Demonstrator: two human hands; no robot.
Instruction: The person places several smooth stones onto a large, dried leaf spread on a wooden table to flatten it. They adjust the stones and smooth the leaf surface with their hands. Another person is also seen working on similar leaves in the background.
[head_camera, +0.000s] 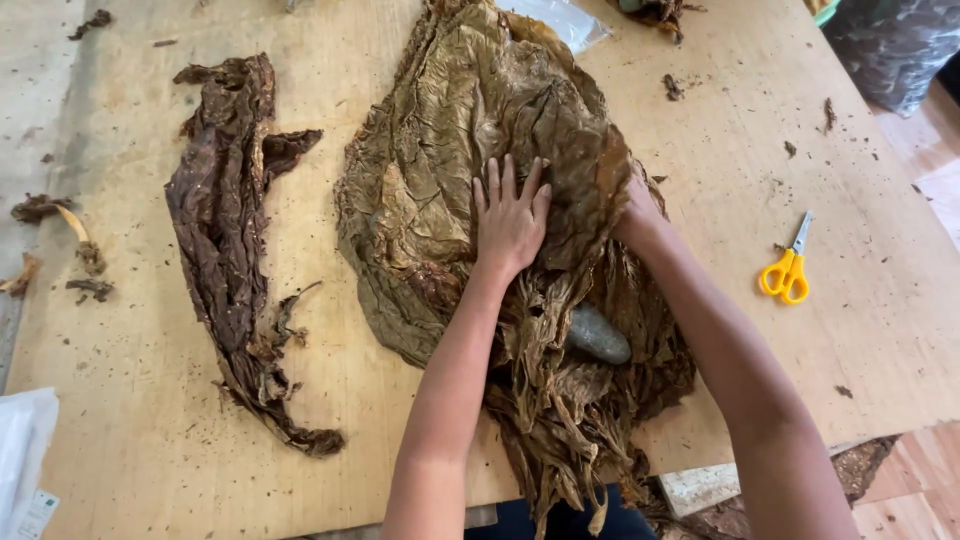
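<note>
Landmark: big pile of tan dried leaves (450, 180), centre of the plywood counter (140, 420).

Left hand (510, 215): flat on top of the pile, fingers spread apart, palm pressing down, gripping nothing.

Right hand (632, 205): tucked under the right edge of the top leaf, mostly hidden (only the wrist and heel show), so cannot tell if the fingers are spread or closed.

Below the pile, toward the person: bunch of narrower crumpled leaves (560, 400), running out over the counter edge. Grey smooth stone (597, 333) sits on that bunch, between the two forearms.

Left of the pile: long strip of darker brown leaves (225, 250), well apart from it. Further left: loose stems and scraps (60, 245) near the counter edge.

Right of the pile: yellow-handled scissors (790, 268), lying closed, well apart.

Packaging: clear plastic bag (560, 18) poking out behind the pile's top edge; white bag or wrapper (25, 450) with a small printed label at the far lower left, half out of frame. Grey mottled sack (890, 45) at far upper right, off the counter.
</note>
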